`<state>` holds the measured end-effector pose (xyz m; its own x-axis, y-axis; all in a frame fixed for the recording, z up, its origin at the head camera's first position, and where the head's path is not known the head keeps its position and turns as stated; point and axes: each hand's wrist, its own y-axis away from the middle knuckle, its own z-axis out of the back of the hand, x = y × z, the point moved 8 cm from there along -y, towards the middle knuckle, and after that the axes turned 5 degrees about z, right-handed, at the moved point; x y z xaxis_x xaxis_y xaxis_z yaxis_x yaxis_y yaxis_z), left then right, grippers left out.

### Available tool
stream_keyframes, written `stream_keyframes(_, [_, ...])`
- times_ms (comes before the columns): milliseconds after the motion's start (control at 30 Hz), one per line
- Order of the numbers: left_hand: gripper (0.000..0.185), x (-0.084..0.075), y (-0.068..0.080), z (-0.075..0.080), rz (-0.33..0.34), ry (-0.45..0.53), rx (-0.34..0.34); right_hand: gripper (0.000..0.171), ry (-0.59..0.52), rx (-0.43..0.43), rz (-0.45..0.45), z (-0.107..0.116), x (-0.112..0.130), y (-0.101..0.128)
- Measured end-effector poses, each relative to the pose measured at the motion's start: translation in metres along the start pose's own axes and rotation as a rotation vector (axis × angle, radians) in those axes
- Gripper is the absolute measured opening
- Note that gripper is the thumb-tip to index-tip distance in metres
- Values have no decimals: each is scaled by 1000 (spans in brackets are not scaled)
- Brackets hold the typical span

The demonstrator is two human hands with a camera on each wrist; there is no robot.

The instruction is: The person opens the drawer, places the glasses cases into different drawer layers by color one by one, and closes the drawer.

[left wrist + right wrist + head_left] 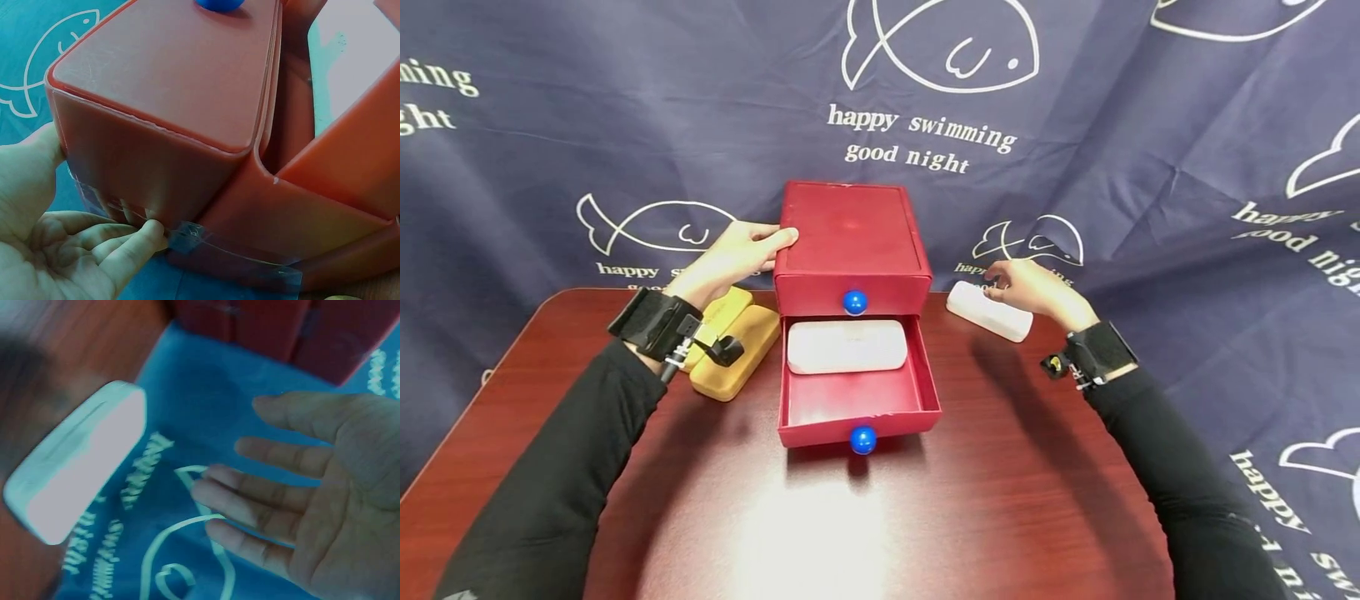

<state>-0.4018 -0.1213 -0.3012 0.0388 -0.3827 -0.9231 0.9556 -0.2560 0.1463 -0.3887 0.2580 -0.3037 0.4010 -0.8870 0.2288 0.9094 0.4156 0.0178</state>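
A red two-drawer box (850, 233) stands mid-table. Its lower drawer (790, 400) is pulled out, and a white case (846, 346) lies inside it. My left hand (733, 258) rests against the box's left wall, thumb at the top edge. In the left wrist view the fingertips of that hand (75, 250) touch the wall of the box (169, 81) low down. My right hand (1030, 287) hovers over a second white case (988, 312) to the right of the box. From the right wrist, that hand (312, 487) is spread and apart from the case (75, 462).
Two yellow cases (737, 350) lie stacked under my left wrist, left of the drawer. Each drawer has a blue knob (862, 440). A dark blue cloth with fish prints (1075, 125) hangs behind and drapes onto the brown table (1000, 467).
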Motion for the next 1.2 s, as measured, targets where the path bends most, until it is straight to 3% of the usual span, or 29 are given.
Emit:
stream_keyframes(233, [75,4,1,4,15,-12,-14,48,-50,0,-10,-29,-33,-15])
stream_keyframes(500, [75,4,0,2,15,-5,-12,79,-34,77,-59,-60,-61,-20])
stream_keyframes(700, [75,4,0,1,16,-4,-15,85,-26,91,-85,-77,-72,-21])
stream_keyframes(933, [74,2,1,1,7,-1,-15,87,-49,27,-108,-88,-83,-22])
stream_keyframes(1200, [75,2,0,1,8,-10,-17,98,-84,28,-168,-97,-93,-20])
